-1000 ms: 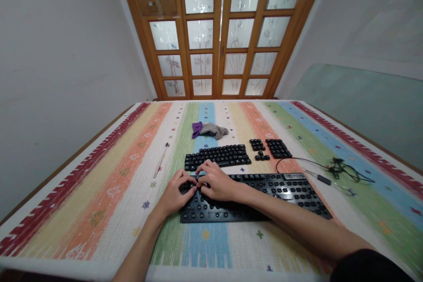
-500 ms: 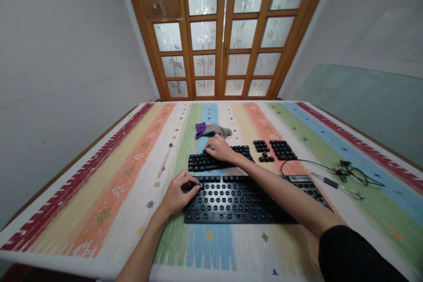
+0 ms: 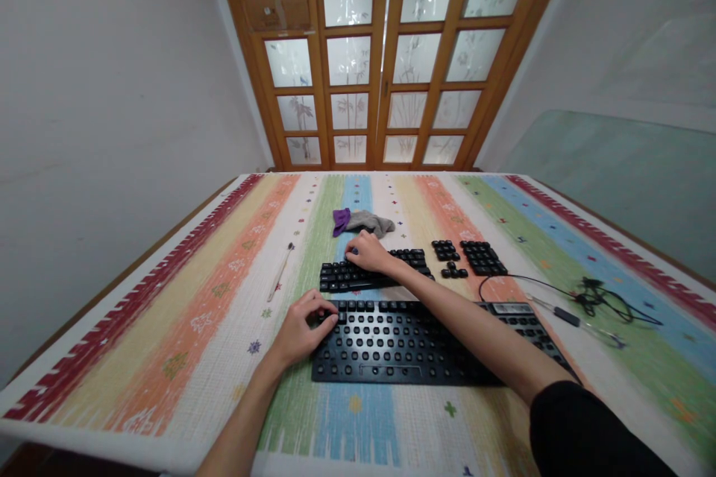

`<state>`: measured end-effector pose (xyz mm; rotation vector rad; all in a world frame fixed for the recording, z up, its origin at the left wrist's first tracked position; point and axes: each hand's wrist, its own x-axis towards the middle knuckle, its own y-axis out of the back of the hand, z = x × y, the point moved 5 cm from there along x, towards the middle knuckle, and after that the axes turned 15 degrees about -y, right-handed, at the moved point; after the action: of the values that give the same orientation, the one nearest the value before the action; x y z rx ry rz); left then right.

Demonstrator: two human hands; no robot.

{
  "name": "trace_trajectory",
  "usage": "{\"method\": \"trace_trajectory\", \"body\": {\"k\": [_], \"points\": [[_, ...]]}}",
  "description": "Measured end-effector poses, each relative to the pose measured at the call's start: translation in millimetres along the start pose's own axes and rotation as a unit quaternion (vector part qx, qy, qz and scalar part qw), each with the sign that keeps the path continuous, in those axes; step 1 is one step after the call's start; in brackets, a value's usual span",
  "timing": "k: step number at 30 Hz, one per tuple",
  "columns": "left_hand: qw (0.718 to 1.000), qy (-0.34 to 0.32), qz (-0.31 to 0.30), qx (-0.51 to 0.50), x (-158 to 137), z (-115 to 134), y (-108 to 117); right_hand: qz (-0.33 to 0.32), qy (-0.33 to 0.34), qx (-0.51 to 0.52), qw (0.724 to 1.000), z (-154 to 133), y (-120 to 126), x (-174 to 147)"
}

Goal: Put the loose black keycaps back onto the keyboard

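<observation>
A black keyboard base (image 3: pixel 385 346) lies flat, most of its key posts bare, with keycaps along its top row. My left hand (image 3: pixel 307 320) is closed at its upper left corner, thumb and fingers bent around the edge beside a fitted keycap. Just behind the base sits a block of loose black keycaps (image 3: pixel 358 283) set out in rows. My right hand (image 3: pixel 366 251) reaches across the base to that block's far side. Its fingers are pinched down among the keycaps, and the fingertips are partly hidden.
A grey and purple cloth (image 3: pixel 369 222) lies behind the keycaps. More keycap groups (image 3: pixel 482 258) stand to the right. A brush (image 3: pixel 280 270) rests at left. At right are a coiled black cable (image 3: pixel 596 298) and a dark-handled wire tool (image 3: pixel 567 316). A striped cloth (image 3: pixel 195 365) covers the table.
The view has shifted slightly. My right fingers have moved a little to the left over the loose keycaps. My left hand keeps its place at the keyboard's corner.
</observation>
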<state>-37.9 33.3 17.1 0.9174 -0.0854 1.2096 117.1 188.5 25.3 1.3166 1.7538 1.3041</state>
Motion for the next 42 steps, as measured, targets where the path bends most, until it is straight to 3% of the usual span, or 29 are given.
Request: {"method": "trace_trajectory", "body": {"k": [10, 18, 22, 33, 42], "points": [[1.0, -0.013, 0.0, 0.01, -1, -1, 0, -0.023, -0.006, 0.021, 0.999, -7, 2, 1], [0.999, -0.036, 0.012, 0.032, 0, 4, 0, 0.002, 0.0, 0.086, 0.996, -9, 12, -4], [0.997, -0.048, 0.021, 0.053, 1, 6, -1, -0.005, 0.037, 0.132, 0.991, -17, 21, -27], [0.993, -0.087, 0.027, 0.079, -1, 12, -3, -0.046, 0.144, 0.185, 0.971, -38, 33, -130], [0.991, -0.1, 0.015, 0.085, -1, 13, -7, -0.046, 0.153, 0.158, 0.974, -40, 19, -138]]}}
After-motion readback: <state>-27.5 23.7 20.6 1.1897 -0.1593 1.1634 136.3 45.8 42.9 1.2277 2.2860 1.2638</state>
